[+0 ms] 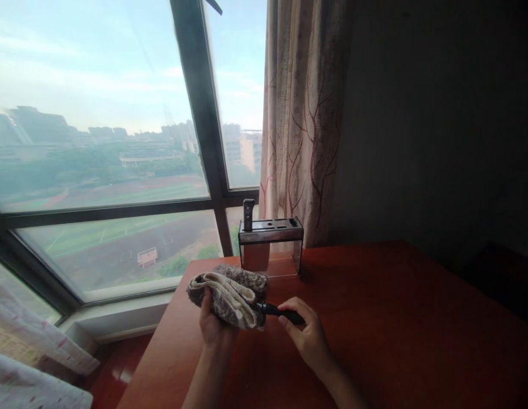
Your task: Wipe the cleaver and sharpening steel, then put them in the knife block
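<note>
My left hand grips a folded grey and cream cloth just above the near part of a red-brown table. The cloth is wrapped around the front of a tool, so its blade is hidden. My right hand holds the tool's black handle, which sticks out of the cloth to the right. Behind the cloth stands a clear knife block with a dark slotted top. One black knife handle rises from its left slot.
A large window with a dark frame fills the left, with a white sill below it. A patterned curtain hangs behind the knife block. The right wall is dark. Pale fabric lies at the lower left.
</note>
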Tool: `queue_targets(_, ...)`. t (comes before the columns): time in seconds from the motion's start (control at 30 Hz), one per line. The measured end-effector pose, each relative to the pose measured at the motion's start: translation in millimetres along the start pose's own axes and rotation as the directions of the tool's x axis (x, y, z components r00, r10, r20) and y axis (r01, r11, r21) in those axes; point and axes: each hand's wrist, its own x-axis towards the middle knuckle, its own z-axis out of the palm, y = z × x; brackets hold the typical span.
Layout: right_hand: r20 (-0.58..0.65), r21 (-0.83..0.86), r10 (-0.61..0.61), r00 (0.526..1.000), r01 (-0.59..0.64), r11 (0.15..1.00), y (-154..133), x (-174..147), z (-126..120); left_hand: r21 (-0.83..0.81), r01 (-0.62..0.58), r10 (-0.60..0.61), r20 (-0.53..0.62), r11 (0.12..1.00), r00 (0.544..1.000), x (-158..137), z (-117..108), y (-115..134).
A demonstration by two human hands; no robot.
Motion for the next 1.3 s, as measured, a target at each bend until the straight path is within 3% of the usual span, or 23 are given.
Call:
queue_targets(0.3, -0.025, 0.018, -0.074, 0.997, 0.075, 0.997, 0.2, 2.1, -3.8, 0.068, 0.042, -0.042, -0.001, 0.997, 0.999, -3.9, 1.4, -10.8)
queue_targets(0.53, -0.055, 0.001, -0.036, 0.998, 0.036, 0.999, -4.7, 4.4, -6.8, 0.035, 0.005, -0.005, -0.024, 0.999, 1.000, -1.9, 3.3, -1.0)
queue_targets(0.67, -0.082, -0.007, 0.054, 0.995, -0.055, 0.998, -2.6, 3.4, -6.3, 0.022, -0.022, 0.022, 0.006, 1.000, 1.000, 3.6, -1.7, 8.5)
queue_targets(0.9, -0.056, 0.224, 0.357, 0.932, -0.337, 0.915, 2.2, 1.5, -3.6, 0.025, -0.053, 0.052, 0.033, 0.998, 0.998, 10.4, -8.7, 20.1)
queue_targets(1.13, -0.067, 0.316, 0.449, 0.891, -0.408, 0.857, 0.7, 5.3, -10.4, 0.062, -0.163, 0.165, -0.019, 0.985, 0.986, 9.7, -1.6, 29.0)
queue_targets(1.3, -0.077, 0.350, 0.460, 0.884, -0.408, 0.843, 0.3, 5.7, -13.1, 0.048, -0.151, 0.153, -0.033, 0.987, 0.988, 13.3, -4.6, 35.1)
